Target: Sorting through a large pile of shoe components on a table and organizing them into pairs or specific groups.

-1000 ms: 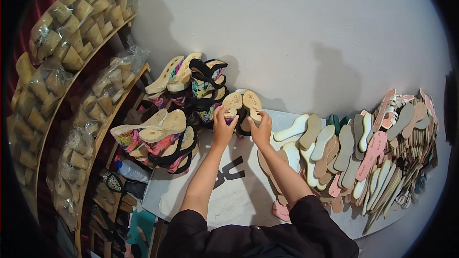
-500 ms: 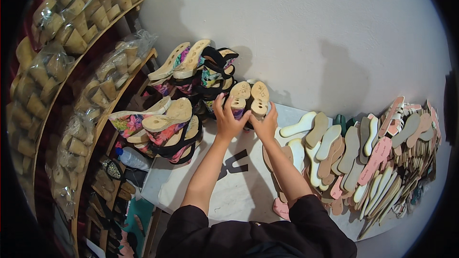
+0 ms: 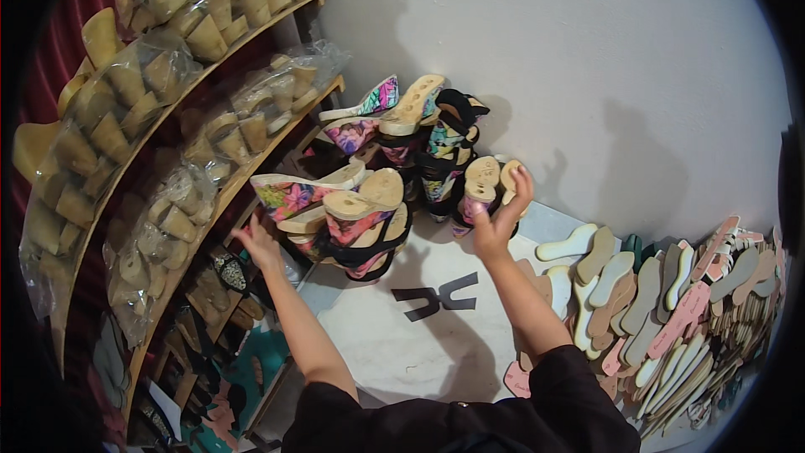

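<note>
My right hand is open, thumb and fingers apart, against a pair of upside-down wedge sandals with floral sides and pale soles. Its fingertips reach the right-hand sole, which they partly hide. To the left, my left hand is open with fingers spread, close to the outer side of a stack of floral wedge sandals with black straps. I cannot tell whether it touches them. Behind, another pile of wedge sandals leans toward the wall. Two black curved strap pieces lie flat on the white tabletop.
Curved-looking wooden shelves on the left carry bagged shoe lasts or heels. On the right lies a large heap of insoles in white, grey, tan and pink. A pale wall rises behind the table.
My left hand has left the upside-down pair and moved left beside the front sandal stack. My right hand stays by the pair. The whole view has shifted leftward.
</note>
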A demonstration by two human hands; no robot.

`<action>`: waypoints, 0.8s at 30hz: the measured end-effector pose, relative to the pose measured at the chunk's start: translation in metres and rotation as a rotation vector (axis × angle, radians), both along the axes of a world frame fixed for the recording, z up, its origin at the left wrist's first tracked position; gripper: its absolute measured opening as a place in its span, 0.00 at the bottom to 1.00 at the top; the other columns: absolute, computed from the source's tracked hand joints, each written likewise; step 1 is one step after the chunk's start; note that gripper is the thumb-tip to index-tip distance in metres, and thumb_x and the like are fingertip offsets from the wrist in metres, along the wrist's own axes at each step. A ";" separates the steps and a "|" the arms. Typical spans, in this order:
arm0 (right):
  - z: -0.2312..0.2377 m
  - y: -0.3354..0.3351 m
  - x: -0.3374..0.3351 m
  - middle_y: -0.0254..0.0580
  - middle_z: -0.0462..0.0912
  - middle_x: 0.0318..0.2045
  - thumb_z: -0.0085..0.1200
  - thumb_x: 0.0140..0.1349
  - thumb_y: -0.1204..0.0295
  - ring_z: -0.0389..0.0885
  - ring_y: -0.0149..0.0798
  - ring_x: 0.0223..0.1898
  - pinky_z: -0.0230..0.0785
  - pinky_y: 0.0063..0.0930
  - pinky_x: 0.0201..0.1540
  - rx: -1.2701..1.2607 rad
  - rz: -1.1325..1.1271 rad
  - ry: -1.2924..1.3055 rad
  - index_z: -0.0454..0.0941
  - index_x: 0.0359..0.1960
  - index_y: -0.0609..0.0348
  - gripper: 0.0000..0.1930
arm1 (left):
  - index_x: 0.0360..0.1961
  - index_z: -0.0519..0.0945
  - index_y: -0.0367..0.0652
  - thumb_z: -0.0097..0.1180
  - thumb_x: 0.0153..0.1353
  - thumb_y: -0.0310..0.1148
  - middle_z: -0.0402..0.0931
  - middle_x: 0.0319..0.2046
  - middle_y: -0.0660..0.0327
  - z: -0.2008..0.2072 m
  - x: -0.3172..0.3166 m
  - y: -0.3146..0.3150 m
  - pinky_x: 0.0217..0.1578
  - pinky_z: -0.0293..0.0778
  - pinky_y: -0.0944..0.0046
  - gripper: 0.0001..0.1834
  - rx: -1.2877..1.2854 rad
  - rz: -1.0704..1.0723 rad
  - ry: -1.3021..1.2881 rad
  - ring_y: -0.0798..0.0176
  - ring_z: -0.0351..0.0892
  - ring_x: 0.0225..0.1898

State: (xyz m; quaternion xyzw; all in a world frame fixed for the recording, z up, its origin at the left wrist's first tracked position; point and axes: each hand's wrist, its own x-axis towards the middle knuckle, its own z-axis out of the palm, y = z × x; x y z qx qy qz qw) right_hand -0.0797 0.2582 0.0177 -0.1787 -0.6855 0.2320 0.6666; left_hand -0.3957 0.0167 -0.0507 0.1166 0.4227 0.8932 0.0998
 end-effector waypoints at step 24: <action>0.015 -0.007 0.028 0.47 0.55 0.59 0.49 0.54 0.59 0.51 0.43 0.63 0.40 0.38 0.65 -0.361 0.210 0.313 0.52 0.61 0.64 0.36 | 0.63 0.59 0.48 0.36 0.61 0.63 0.62 0.60 0.58 -0.047 -0.064 0.033 0.58 0.63 0.51 0.38 0.092 -0.330 -0.020 0.52 0.63 0.60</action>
